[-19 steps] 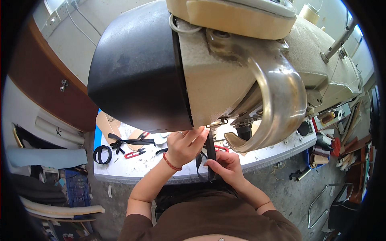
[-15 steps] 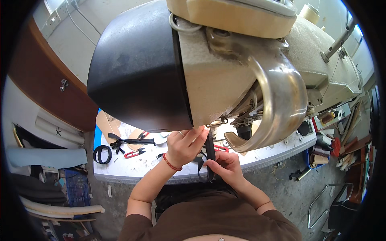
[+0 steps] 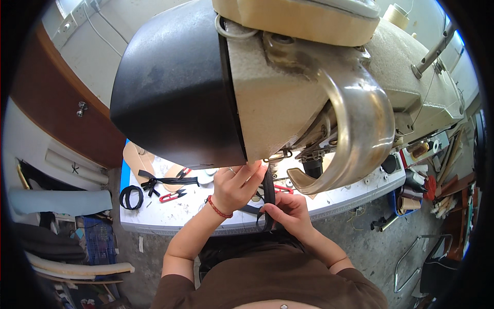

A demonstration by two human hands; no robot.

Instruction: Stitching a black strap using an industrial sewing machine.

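Under the head of a large beige sewing machine [image 3: 288,103], a black fabric strap [image 3: 269,190] runs toward me from below the needle area. My left hand [image 3: 234,188], with a red bead bracelet at the wrist, is closed with its fingers drawn together at the strap's far end; its fingertips are partly hidden beneath the machine. Nearer to me, my right hand [image 3: 288,210] pinches the strap between thumb and fingers. Below that pinch the strap's loose length [image 3: 265,222] loops at the table's front edge. A curved metal guard [image 3: 360,139] overhangs to the right.
On the white table [image 3: 159,216] left of my hands lie red-handled thread snips [image 3: 172,196], a coil of black tape [image 3: 131,198], black strips [image 3: 172,181] and a tan cut piece [image 3: 138,158]. More red snips [image 3: 284,189] lie behind my right hand. A blue bin [image 3: 400,207] stands at right.
The strap's loose lower part has shifted and its loop has changed shape near my right hand. Both hands stay in nearly the same place.
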